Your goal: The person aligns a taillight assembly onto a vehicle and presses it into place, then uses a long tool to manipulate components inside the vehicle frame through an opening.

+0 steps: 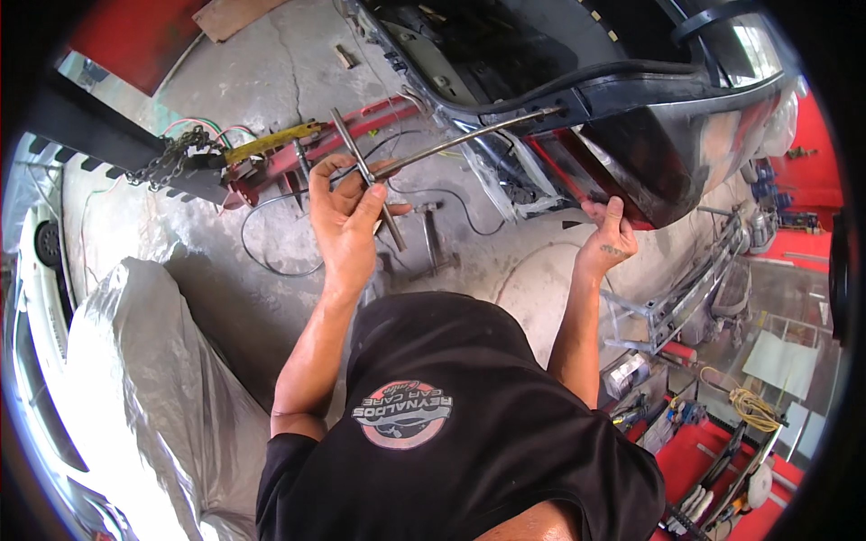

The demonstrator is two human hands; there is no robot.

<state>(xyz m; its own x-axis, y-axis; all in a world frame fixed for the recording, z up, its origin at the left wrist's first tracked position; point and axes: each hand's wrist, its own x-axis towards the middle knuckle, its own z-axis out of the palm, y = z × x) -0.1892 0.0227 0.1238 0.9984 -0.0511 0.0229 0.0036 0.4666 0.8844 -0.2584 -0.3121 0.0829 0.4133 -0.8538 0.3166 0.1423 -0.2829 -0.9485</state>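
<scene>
My left hand is closed around the cross handle of a long metal T-bar tool. Its thin rod runs right and up to the edge of a dark car body above me. My right hand presses its fingers against the lower edge of that body panel, by a red strip. The rod's far tip meets the panel at a dark seam, and how it sits there is hidden.
A chain and a yellow part hang on a red frame at the upper left. A grey plastic sheet covers something bulky at the left. A bare metal bumper frame lies at the right, with tools and a yellow cable coil below it.
</scene>
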